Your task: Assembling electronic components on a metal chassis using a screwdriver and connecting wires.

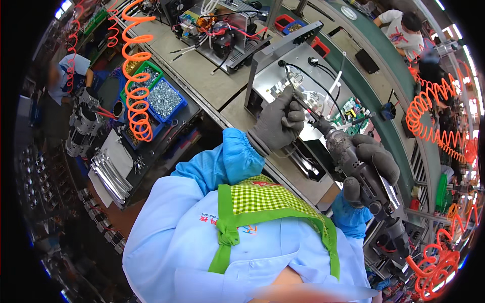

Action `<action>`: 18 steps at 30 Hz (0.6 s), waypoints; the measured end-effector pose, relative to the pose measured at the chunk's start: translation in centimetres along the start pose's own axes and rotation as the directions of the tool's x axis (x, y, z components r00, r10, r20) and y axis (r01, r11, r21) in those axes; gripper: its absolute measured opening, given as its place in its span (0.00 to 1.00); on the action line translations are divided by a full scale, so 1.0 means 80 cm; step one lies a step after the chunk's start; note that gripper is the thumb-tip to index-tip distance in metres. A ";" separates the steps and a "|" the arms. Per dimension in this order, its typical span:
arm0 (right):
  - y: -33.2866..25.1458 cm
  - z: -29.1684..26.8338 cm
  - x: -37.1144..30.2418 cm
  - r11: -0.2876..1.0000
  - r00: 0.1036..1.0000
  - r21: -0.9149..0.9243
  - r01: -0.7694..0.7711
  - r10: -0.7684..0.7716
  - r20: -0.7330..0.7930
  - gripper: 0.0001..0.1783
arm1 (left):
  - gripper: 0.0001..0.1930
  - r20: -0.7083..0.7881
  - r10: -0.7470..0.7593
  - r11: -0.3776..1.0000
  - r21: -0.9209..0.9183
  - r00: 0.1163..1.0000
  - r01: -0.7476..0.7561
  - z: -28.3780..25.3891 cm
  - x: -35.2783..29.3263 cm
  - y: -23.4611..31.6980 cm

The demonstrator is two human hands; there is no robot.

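My right hand (376, 157), in a dark grey glove, is wrapped round a black pneumatic screwdriver (346, 150) whose nose points up and left. My left hand (279, 121), gloved the same way, is closed close to the driver's bit, its fingertips pinched together. Whatever sits between those fingertips is hidden. Both hands are over an open sheet-metal housing (266, 72), which holds black cables (317, 81), white wires and a green circuit board (348, 121). The board lies just beyond the driver's nose.
Left of me, blue and green bins (164, 101) hold small metal fasteners, beside long metal strips (112, 179). An orange coiled hose (135, 65) hangs above them. Another opened unit (222, 40) stands on the bench. Across the green conveyor (376, 38) is a person (401, 33).
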State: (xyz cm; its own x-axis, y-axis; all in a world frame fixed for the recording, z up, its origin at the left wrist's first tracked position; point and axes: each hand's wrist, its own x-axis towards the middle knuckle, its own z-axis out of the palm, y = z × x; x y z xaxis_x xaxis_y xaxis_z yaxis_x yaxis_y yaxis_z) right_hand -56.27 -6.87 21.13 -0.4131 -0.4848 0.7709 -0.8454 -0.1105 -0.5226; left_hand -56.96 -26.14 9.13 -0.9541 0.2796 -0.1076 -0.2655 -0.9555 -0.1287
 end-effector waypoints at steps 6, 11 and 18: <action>0.013 -0.003 -0.003 0.975 0.956 0.053 -0.214 0.221 -0.193 0.37 | 0.12 -0.020 0.049 0.999 -0.021 0.999 -0.049 -0.001 0.027 0.002; 0.037 -0.024 0.021 0.915 0.916 0.065 -0.399 0.401 -0.018 0.40 | 0.15 0.006 0.003 0.979 0.204 1.000 -0.004 0.000 0.056 0.029; 0.145 0.015 0.092 0.937 0.933 -0.034 -0.347 0.341 -0.114 0.27 | 0.19 -0.189 -0.022 0.913 0.396 0.982 0.097 0.001 0.081 0.057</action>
State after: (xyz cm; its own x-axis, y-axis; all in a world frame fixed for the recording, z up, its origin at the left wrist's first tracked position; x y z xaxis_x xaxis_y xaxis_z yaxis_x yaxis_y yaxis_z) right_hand -68.72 -12.74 20.27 -0.7122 -0.3915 0.5826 -0.6608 0.0939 -0.7446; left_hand -64.40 -28.70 7.91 -0.9044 0.3137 -0.2893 -0.3901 -0.8826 0.2625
